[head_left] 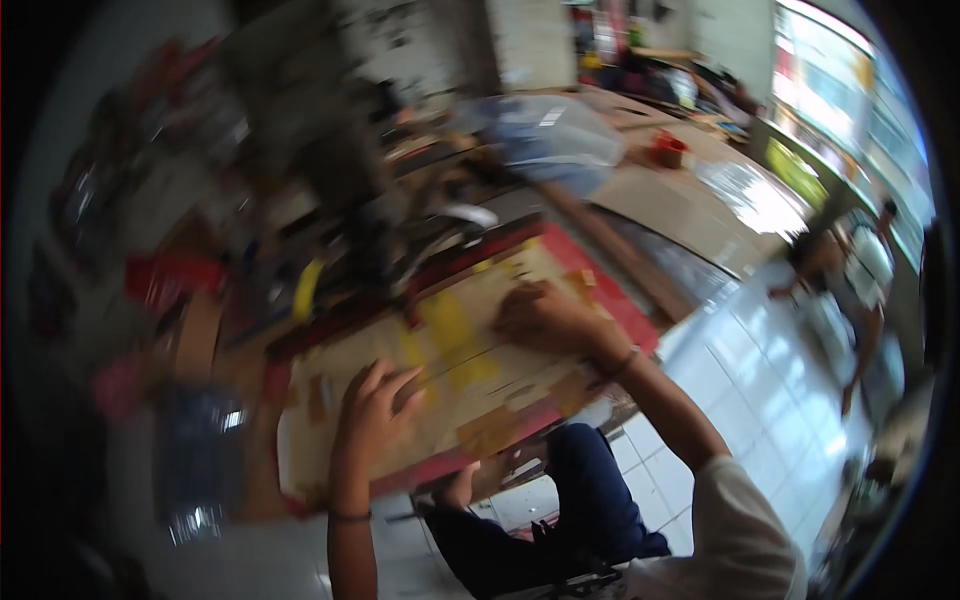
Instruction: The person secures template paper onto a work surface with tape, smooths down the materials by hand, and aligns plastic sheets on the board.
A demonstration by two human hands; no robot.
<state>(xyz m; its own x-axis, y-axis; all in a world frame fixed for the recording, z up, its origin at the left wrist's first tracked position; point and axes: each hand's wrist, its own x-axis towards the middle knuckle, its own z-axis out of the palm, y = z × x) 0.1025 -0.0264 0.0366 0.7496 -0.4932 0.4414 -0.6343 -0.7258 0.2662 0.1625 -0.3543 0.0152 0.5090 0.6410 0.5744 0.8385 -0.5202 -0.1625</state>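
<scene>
A tan board [400,440] with a red border and yellow and brown tape patches lies tilted in front of me, over my lap. My left hand [378,408] is above its left part, fingers apart and bent a little, with nothing visible in them. On the right half of the board, my right hand [545,318] has its fingers curled in, knuckles up. Blur and the hand itself hide whatever the fingers may hold. Beyond the board's far edge stands a dark upright machine [325,150], its lower end close to the board; its details are smeared.
Clear plastic sheeting [550,135] and a brown flat sheet [680,215] lie at the back right, near a red roll-like item [667,148]. A clear plastic-wrapped pack [200,450] is at left. Another person [865,265] bends over the tiled floor [745,345] at right.
</scene>
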